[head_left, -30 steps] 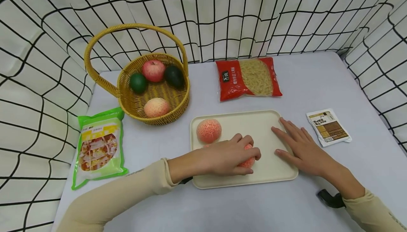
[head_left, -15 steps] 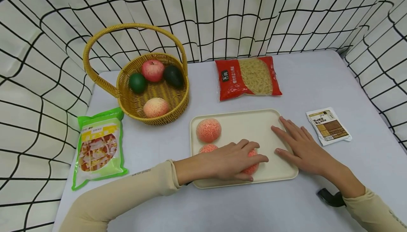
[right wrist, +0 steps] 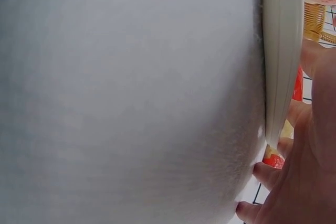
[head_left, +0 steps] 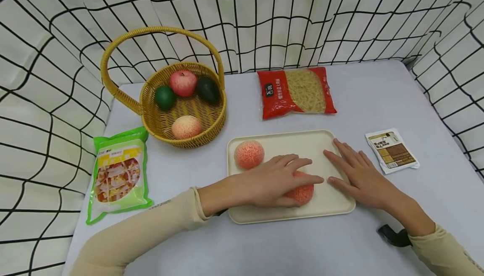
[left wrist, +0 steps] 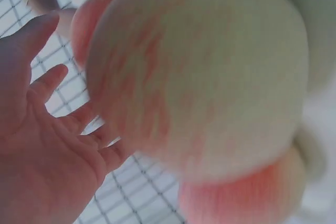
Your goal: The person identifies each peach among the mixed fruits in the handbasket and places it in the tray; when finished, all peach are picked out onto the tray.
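On the cream tray [head_left: 287, 219] lie several pink peaches. My left hand [head_left: 270, 181] hovers over the tray from the left, its fingers extended above one peach [head_left: 304, 192] and partly covering it. In the left wrist view the palm [left wrist: 47, 166] faces the peaches with fingers spread, and a large peach [left wrist: 205, 77] fills the middle close to the camera; in the head view the hand and wrist hide that one. Another peach [head_left: 249, 154] sits at the tray's back left corner. My right hand [head_left: 361, 177] rests with straight, spread fingers along the tray's right edge.
A wicker basket [head_left: 219, 127] at the back left holds an apple, a peach and two dark green fruits. Around the tray lie a red pasta bag [head_left: 296, 93], a small white-brown packet [head_left: 392, 151] and a green-edged food bag [head_left: 119, 175]. Black netting [head_left: 264, 19] surrounds the table.
The left hand's fingers have loosened from the peach and straightened. That peach now lies slightly farther right, and more of it shows. The right hand has stayed at the tray's edge.
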Demonstrator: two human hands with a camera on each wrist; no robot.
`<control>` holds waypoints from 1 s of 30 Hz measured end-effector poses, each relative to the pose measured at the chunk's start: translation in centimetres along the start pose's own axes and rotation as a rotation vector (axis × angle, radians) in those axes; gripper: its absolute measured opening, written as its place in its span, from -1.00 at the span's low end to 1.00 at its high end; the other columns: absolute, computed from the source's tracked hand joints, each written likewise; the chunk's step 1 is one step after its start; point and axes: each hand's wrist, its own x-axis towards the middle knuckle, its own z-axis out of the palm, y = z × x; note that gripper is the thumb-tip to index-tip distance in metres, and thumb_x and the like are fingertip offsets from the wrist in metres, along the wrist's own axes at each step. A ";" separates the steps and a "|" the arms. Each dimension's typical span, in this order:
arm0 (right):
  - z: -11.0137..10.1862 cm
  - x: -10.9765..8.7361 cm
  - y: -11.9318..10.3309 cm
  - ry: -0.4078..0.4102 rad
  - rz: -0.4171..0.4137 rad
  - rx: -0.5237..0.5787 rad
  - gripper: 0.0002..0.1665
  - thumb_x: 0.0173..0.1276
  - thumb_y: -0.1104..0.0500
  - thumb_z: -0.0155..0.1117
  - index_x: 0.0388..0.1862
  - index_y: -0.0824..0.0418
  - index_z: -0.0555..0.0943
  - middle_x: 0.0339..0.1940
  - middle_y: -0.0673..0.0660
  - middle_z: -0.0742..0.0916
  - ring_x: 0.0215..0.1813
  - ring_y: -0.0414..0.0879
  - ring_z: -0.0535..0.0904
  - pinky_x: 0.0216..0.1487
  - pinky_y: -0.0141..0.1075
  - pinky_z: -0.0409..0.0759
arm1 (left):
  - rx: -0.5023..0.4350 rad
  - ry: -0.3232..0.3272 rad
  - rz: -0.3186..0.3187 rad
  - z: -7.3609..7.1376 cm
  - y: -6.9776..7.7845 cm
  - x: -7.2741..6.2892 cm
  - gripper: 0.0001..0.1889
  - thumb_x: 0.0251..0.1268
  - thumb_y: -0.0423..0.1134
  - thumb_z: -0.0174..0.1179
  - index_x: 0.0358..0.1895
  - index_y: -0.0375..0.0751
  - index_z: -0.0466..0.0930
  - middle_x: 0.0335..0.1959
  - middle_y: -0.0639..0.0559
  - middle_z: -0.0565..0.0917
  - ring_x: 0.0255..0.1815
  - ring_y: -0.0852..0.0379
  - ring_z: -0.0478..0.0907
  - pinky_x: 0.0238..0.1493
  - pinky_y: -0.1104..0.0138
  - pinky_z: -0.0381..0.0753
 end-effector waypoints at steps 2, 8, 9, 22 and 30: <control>0.0 0.0 0.0 -0.004 0.004 0.003 -0.09 0.57 -0.17 0.26 0.77 -0.15 0.13 0.84 0.18 0.02 0.79 0.33 -0.03 0.63 0.51 -0.02 | -0.045 0.026 -0.019 -1.2 -0.7 -0.7 -0.22 0.53 0.17 0.25 0.70 0.37 0.12 0.75 0.01 0.14 0.75 -0.05 0.13 0.70 -0.03 0.27; -0.1 -0.1 0.0 -0.014 0.015 0.010 -0.09 0.58 -0.18 0.25 0.77 -0.15 0.12 0.84 0.18 0.00 0.80 0.31 -0.07 0.65 0.49 -0.06 | -0.099 0.209 -0.187 -5.7 -4.4 -4.5 -0.29 0.56 0.12 0.24 0.68 0.25 0.21 0.70 -0.07 0.24 0.69 -0.11 0.22 0.62 -0.12 0.38; -0.1 -0.1 0.0 -0.013 0.015 0.010 -0.09 0.58 -0.18 0.25 0.77 -0.14 0.13 0.84 0.18 0.01 0.80 0.31 -0.07 0.65 0.49 -0.07 | -0.096 0.238 -0.232 -6.5 -5.3 -5.2 -0.30 0.56 0.11 0.24 0.67 0.23 0.23 0.67 -0.09 0.27 0.66 -0.13 0.25 0.58 -0.13 0.42; -0.2 -0.1 0.2 -0.024 0.024 0.006 -0.09 0.58 -0.19 0.24 0.77 -0.14 0.13 0.84 0.18 0.02 0.79 0.32 -0.05 0.65 0.48 -0.05 | -0.259 0.099 -0.671 -7.9 -15.7 -12.7 -0.36 0.60 0.11 0.11 0.56 -0.16 0.37 0.50 -0.44 0.40 0.52 -0.44 0.33 0.46 -0.37 0.39; -0.2 -0.1 0.1 -0.012 0.015 0.004 -0.10 0.58 -0.18 0.25 0.77 -0.14 0.13 0.84 0.19 0.03 0.79 0.33 -0.03 0.64 0.49 -0.03 | -0.268 0.054 -0.623 -6.3 -17.3 -13.1 -0.41 0.59 0.09 0.07 0.45 -0.25 0.48 0.17 -0.31 0.69 0.29 -0.28 0.51 0.31 -0.20 0.51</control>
